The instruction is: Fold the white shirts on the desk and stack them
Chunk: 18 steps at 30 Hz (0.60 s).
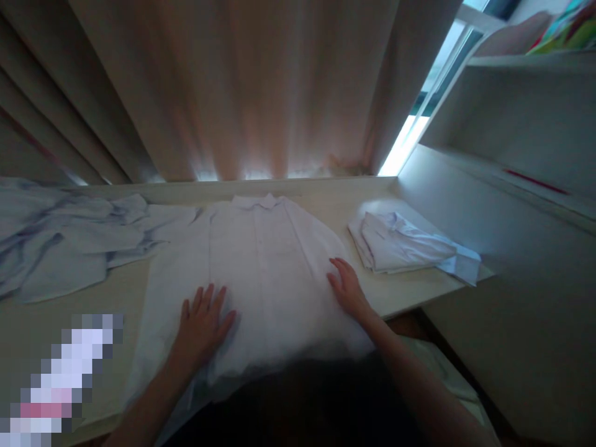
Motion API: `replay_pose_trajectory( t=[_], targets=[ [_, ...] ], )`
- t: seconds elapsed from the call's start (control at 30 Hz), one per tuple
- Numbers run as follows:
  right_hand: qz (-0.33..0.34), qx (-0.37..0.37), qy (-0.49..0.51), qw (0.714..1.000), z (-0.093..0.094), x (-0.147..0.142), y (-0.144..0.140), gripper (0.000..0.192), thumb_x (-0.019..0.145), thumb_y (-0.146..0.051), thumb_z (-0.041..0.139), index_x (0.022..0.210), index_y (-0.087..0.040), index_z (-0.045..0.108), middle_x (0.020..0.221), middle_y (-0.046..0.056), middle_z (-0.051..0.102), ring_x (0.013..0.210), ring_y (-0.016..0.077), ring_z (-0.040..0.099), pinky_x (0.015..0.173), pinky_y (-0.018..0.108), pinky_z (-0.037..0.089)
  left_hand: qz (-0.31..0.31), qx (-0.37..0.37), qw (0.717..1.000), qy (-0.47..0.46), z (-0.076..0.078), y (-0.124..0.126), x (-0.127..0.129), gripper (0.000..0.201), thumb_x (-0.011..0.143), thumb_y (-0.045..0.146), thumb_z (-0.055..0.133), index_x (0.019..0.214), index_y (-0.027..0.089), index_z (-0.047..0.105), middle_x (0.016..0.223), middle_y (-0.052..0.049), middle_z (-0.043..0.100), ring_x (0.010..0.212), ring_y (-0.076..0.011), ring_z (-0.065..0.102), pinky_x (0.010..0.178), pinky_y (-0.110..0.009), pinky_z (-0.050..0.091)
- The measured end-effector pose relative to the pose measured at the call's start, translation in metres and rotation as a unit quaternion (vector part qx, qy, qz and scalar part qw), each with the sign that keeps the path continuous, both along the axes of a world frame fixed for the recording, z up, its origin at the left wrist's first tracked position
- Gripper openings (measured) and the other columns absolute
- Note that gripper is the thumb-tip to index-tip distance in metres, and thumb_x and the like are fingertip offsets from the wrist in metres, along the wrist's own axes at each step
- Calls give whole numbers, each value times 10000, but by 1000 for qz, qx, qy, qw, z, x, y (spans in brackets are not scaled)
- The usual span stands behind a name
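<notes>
A white collared shirt (263,261) lies spread on the pale table, its collar toward the curtain and its lower edge near my body. My left hand (205,320) rests on the left part of the shirt, fingers spread, holding nothing. On the shirt's right side, by the sleeve, is my right hand (347,288), its fingers apart and slightly bent. Nothing shows between those fingers. The left sleeve reaches toward a heap of crumpled white clothes (69,242).
To the right, a folded white garment (400,242) lies on the table (391,298) near its edge. A white shelf unit (493,211) borders that side. Brown curtains (251,87) hang behind the table. A blurred-out patch covers something at lower left.
</notes>
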State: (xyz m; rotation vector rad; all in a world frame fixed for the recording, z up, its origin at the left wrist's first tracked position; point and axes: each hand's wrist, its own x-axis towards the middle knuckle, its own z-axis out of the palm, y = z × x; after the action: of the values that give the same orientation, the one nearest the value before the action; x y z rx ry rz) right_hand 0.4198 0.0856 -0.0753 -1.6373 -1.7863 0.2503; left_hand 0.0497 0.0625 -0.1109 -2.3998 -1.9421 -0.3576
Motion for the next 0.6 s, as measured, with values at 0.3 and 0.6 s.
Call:
replay_pose_trajectory(
  t=[0.3, 0.6],
  targets=[
    [-266, -91, 349, 894, -32, 73, -129, 322, 661, -462, 603, 841, -195, 605, 816, 39, 656, 838, 230, 610, 787, 360, 483, 15, -416, 760, -499, -10, -123, 158, 378, 764, 568, 508, 853, 230, 652, 864, -82, 690, 914, -258, 617, 851, -386, 470],
    [-271, -104, 431, 854, -28, 42, -141, 353, 586, -399, 673, 871, -197, 626, 702, 28, 681, 686, 224, 638, 612, 318, 501, 144, -536, 553, -621, -24, -122, 247, 576, 727, 701, 475, 1007, 207, 572, 946, -101, 650, 781, -191, 627, 715, -340, 483]
  ],
)
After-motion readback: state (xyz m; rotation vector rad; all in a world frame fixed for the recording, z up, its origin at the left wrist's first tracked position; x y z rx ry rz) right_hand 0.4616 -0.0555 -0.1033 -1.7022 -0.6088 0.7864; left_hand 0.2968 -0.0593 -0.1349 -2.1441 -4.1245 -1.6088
